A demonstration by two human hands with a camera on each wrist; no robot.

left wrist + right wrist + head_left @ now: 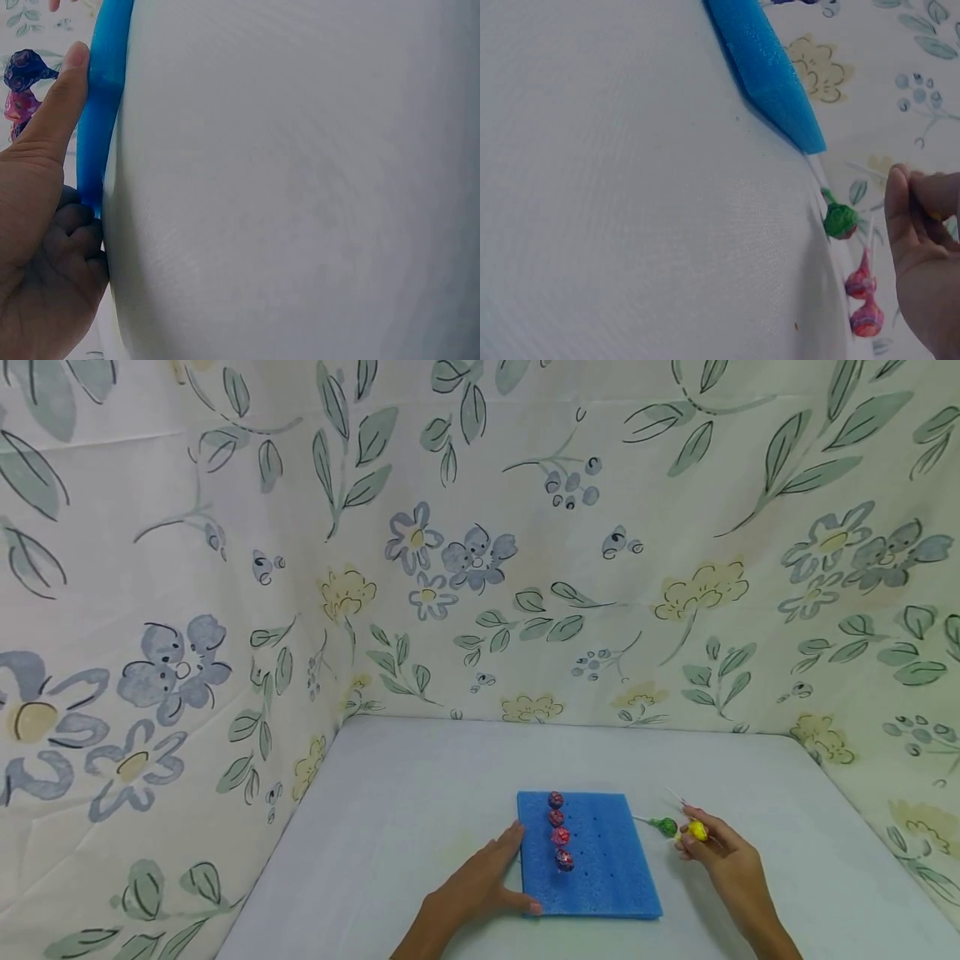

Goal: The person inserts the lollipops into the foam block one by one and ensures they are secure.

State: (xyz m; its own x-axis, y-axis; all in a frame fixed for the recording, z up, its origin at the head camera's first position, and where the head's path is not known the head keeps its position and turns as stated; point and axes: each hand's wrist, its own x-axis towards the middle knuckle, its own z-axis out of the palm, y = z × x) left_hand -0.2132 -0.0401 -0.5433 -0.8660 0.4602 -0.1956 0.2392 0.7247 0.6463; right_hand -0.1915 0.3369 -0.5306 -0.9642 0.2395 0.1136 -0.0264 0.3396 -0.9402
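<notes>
A blue foam board [630, 893] lies flat on the table, with rows of small holes. Several red and dark-wrapped lollipops [564, 860] stand in a column along its left side. My left hand [476, 881] rests against the board's left edge, fingers stretched along the side and thumb at the near corner. Just right of the board, my right hand [726, 856] pinches a yellow lollipop [698, 831] between thumb and fingers. A green lollipop [666, 827] lies beside those fingertips, its stick towards the board. In the right wrist view, a thin white stick [866, 170] reaches the fingertips.
Two pink-red lollipops [864, 300] lie on the table near the green one in the right wrist view, mostly hidden behind my hand from above. A white table [390, 810] carries everything. Floral cloth [525, 652] hangs at its back and sides.
</notes>
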